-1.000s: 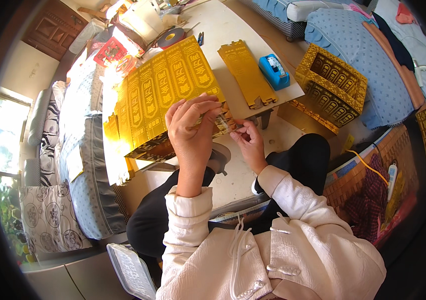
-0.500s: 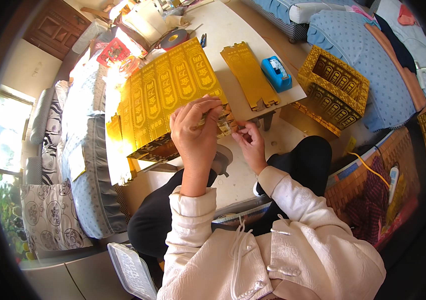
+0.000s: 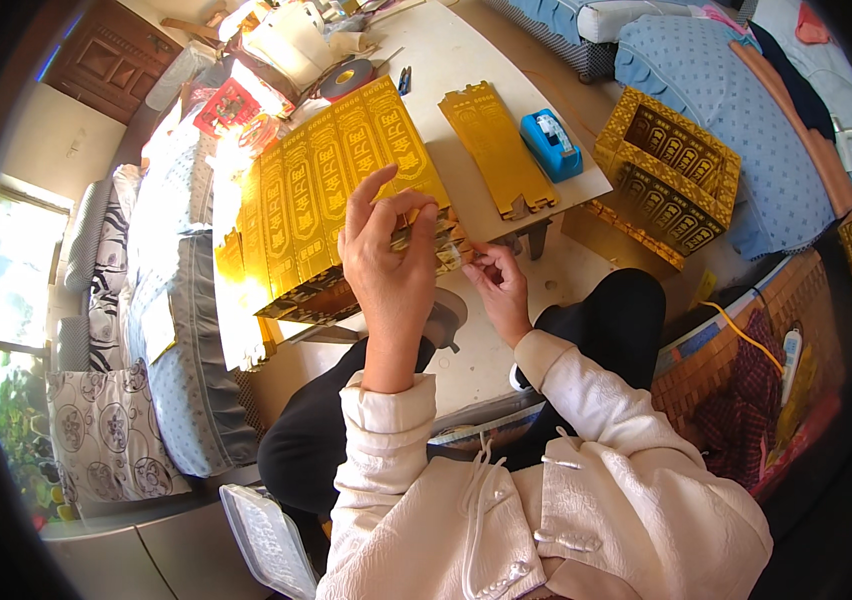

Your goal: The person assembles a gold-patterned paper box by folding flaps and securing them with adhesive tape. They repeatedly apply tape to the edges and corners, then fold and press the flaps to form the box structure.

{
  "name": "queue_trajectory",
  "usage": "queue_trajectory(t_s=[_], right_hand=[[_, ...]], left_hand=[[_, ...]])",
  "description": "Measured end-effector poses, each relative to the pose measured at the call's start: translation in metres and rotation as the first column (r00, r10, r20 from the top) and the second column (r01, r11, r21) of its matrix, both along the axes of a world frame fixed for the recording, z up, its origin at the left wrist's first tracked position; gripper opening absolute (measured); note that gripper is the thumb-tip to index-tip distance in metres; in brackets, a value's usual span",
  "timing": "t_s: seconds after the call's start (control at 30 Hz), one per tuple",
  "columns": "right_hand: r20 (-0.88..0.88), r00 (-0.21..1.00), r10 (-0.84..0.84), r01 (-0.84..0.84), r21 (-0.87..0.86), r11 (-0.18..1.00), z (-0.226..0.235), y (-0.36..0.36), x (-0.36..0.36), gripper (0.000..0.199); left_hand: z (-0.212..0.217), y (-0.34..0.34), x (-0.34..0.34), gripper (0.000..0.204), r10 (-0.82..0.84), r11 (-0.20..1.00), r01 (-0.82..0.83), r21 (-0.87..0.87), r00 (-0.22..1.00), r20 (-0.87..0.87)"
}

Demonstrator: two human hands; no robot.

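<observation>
Large gold cardboard sheets with embossed panels (image 3: 321, 170) lie on the table, their near edge folded and notched. My left hand (image 3: 386, 240) is over the near right corner of this cardboard, thumb and a finger pressed together and the index finger raised; what they pinch is too small to make out. Just right of it, my right hand (image 3: 501, 290) pinches the cardboard's corner edge. A shiny clear piece, like tape, shows between the two hands. To their right lie a flat gold cardboard piece (image 3: 498, 150) with notched ends and a blue tape dispenser (image 3: 551, 146).
An open gold cardboard box (image 3: 666, 175) stands right of the white table (image 3: 436, 45). A dark tape roll (image 3: 346, 80) and small pliers-like tool (image 3: 405, 80) are at the back. A blue-covered sofa (image 3: 716, 130) is at right, and a clear plastic lid (image 3: 264, 540) at lower left.
My left index finger has lifted away from the other fingers. My right hand stays at the cardboard's corner, nearly still.
</observation>
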State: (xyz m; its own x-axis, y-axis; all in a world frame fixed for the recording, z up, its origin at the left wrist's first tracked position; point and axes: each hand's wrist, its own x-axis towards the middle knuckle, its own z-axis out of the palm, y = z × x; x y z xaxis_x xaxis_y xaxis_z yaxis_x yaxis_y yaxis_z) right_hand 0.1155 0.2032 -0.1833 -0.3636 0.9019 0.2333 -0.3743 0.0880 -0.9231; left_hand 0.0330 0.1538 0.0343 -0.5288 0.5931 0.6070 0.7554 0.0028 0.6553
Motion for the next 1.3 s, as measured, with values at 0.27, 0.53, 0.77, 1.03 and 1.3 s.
queue_trajectory(t_s=[0.27, 0.53, 0.77, 1.03, 1.3], right_hand=[[0.023, 0.999, -0.033, 0.032, 0.022, 0.999, 0.004, 0.000, 0.001, 0.032], [0.055, 0.998, -0.042, 0.041, 0.022, 0.999, 0.008, 0.000, 0.000, 0.030], [0.164, 0.980, -0.116, 0.099, 0.103, 0.990, 0.010, 0.004, -0.002, 0.031], [0.219, 0.972, -0.087, 0.068, 0.092, 0.993, 0.021, 0.009, 0.005, 0.034], [0.140, 0.981, -0.132, 0.135, -0.016, 0.991, 0.004, 0.023, 0.049, 0.029]], left_hand=[[0.006, 0.007, 0.006, 0.012, 0.067, 0.998, -0.068, -0.018, 0.996, -0.052], [0.005, 0.014, 0.001, 0.012, 0.049, 0.997, -0.049, -0.055, 0.999, -0.014], [0.004, 0.017, 0.001, 0.008, 0.066, 0.995, -0.071, -0.065, 0.996, -0.063], [0.000, 0.016, -0.004, 0.011, 0.054, 0.998, -0.055, -0.041, 0.998, -0.028], [-0.006, -0.008, 0.011, 0.023, 0.140, 0.936, -0.094, 0.338, 0.983, -0.116]])
